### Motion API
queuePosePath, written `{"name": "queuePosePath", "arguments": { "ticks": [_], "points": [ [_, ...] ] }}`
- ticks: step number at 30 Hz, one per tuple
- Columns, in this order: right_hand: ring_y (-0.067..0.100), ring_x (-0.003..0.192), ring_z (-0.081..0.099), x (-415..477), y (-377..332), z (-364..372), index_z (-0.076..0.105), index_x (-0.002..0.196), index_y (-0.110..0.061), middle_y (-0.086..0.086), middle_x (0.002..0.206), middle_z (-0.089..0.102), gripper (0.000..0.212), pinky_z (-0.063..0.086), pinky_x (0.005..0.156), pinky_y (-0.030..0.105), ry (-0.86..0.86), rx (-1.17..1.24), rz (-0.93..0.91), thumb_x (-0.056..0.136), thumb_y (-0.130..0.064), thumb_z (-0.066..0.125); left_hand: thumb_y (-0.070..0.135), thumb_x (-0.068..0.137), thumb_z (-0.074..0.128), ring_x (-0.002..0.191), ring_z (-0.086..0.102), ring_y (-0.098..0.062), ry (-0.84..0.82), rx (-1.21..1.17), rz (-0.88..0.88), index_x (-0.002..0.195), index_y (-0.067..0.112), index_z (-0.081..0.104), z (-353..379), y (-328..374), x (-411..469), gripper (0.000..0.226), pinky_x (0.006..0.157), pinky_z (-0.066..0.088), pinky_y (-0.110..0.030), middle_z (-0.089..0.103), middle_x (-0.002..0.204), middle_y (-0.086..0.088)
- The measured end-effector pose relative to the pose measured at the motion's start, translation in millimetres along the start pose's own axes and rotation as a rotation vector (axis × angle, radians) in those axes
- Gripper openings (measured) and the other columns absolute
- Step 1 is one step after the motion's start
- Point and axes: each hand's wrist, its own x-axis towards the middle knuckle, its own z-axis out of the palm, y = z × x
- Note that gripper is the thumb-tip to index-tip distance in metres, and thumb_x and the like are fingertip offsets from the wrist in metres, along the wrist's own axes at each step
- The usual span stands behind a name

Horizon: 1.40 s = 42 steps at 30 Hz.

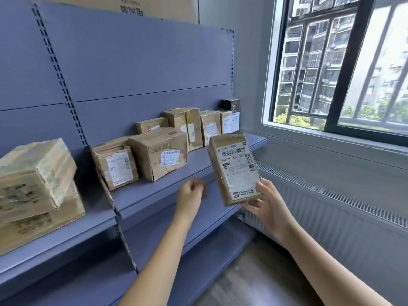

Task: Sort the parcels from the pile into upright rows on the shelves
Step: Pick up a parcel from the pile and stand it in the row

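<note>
Head view: the right hand (268, 208), low and a bit right of the middle, grips the bottom end of one flat brown parcel (235, 167). The thumb is on the label side and the fingers are behind. The parcel stands up tall with its label facing us. I think that is so the label can be read, and so it can go in standing up.

The left hand (192, 193), just left of it, holds nothing. Its fingers hang loosely curled by the shelf edge, maybe ready to help.

The parcel is up in the air in front of the blue shelf (176, 184), not touching it.

Behind it, mid frame, I count about seven shelf parcels (159, 151). About four stand in a row at the back right and three sit further left. Some are hard to tell apart.

At the left edge, two stacked boxes (33, 168) sit one on top of the other.
</note>
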Motion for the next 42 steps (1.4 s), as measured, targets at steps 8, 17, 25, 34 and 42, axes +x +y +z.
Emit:
{"name": "queuePosePath", "arguments": {
  "ticks": [8,17,25,34,42],
  "points": [
    [0.029,0.105,0.066,48.2,9.6,-48.0,0.05,0.126,-0.015,0.013,0.122,0.065,0.075,0.057,0.08,0.038,0.067,0.067,0.038,0.057,-0.032,0.073,0.003,0.095,0.043,0.072,0.059,-0.015,-0.161,0.046,0.045,0.082,0.014,0.06,65.5,-12.6,62.0,0.025,0.057,0.046,-0.011,0.062,0.079,-0.002],
    [0.03,0.098,0.068,153.7,9.7,-73.6,0.049,0.124,-0.014,0.016,0.119,0.064,0.081,0.053,0.09,0.049,0.143,0.033,0.029,0.049,-0.029,0.074,0.007,0.097,0.044,0.069,0.061,-0.009,-0.217,0.049,0.0,0.09,0.012,0.063,99.0,-46.7,177.3,0.021,0.057,0.044,-0.01,0.066,0.081,-0.001],
    [0.04,0.114,0.059,243.8,41.0,-69.7,0.05,0.122,-0.014,0.016,0.124,0.06,0.078,0.053,0.091,0.053,0.11,-0.003,0.091,0.049,-0.03,0.072,0.003,0.093,0.044,0.074,0.063,-0.009,-0.234,0.077,-0.017,0.09,0.01,0.061,96.4,-59.3,245.4,0.019,0.06,0.047,-0.012,0.067,0.085,-0.002],
    [0.027,0.095,0.067,353.6,78.8,-54.5,0.048,0.121,-0.013,0.012,0.124,0.058,0.07,0.052,0.088,0.053,-0.138,0.024,0.239,0.053,-0.019,0.067,0.003,0.095,0.046,0.065,0.061,-0.009,0.125,0.111,-0.121,0.086,0.015,0.063,54.4,-89.1,306.5,0.023,0.068,0.048,-0.027,0.066,0.082,-0.002],
    [0.023,0.095,0.068,426.9,89.0,-55.4,0.049,0.122,-0.021,-0.004,0.125,0.056,0.057,0.055,0.07,0.032,-0.411,-0.025,0.319,0.066,-0.012,0.054,0.003,0.095,0.048,0.073,0.059,-0.016,0.47,0.049,-0.152,0.086,0.011,0.065,63.9,-90.9,330.0,0.021,0.067,0.046,-0.023,0.064,0.085,-0.005]
  ]
}}
